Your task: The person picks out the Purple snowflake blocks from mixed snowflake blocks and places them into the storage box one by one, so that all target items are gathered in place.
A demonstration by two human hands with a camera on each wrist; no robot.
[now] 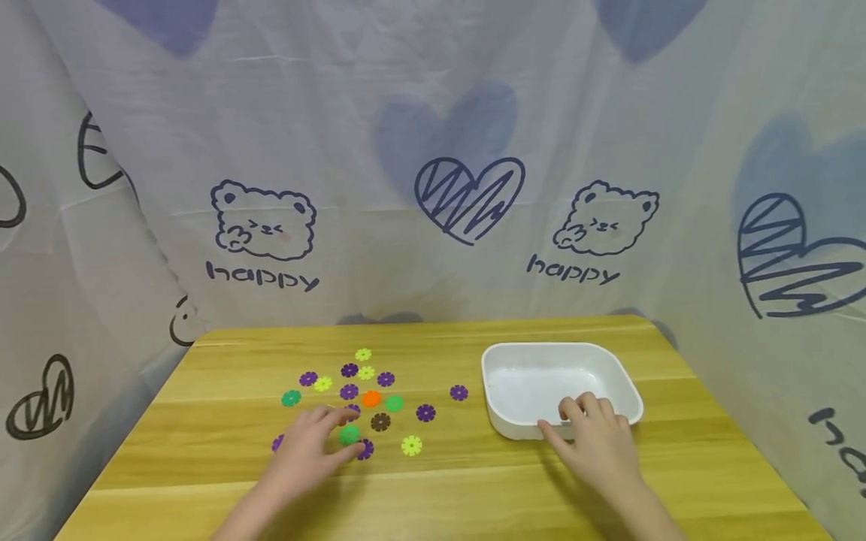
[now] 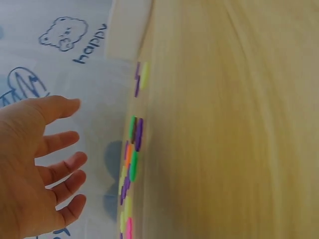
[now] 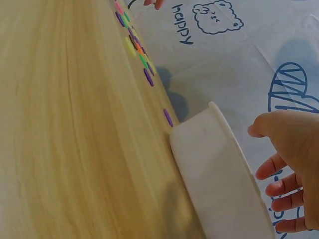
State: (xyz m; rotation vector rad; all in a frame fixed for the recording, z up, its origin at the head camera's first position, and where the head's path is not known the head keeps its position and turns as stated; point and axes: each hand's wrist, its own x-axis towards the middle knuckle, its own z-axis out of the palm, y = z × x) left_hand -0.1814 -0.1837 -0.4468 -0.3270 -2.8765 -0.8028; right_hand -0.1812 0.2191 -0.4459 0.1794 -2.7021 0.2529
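Note:
Several flat, notched plastic discs in purple, yellow, green, orange and brown lie scattered on the left half of the table. My left hand (image 1: 306,445) is over them, palm down, with thumb and fingers spread. Between its thumb and fingertips shows a green disc (image 1: 349,434), and a purple disc (image 1: 366,451) peeks out by the thumb tip. In the left wrist view the left hand (image 2: 25,164) has loosely bent fingers and holds nothing. My right hand (image 1: 598,443) is above the near rim of a white plastic basin (image 1: 521,431), its relaxed fingers holding nothing in the right wrist view.
A lone purple disc (image 1: 458,393) lies just left of the basin. The wooden table (image 1: 433,496) ends at the back and sides near a white curtain (image 1: 365,225) printed with bears and hearts. A pink disc (image 2: 129,228) appears low in the left wrist view.

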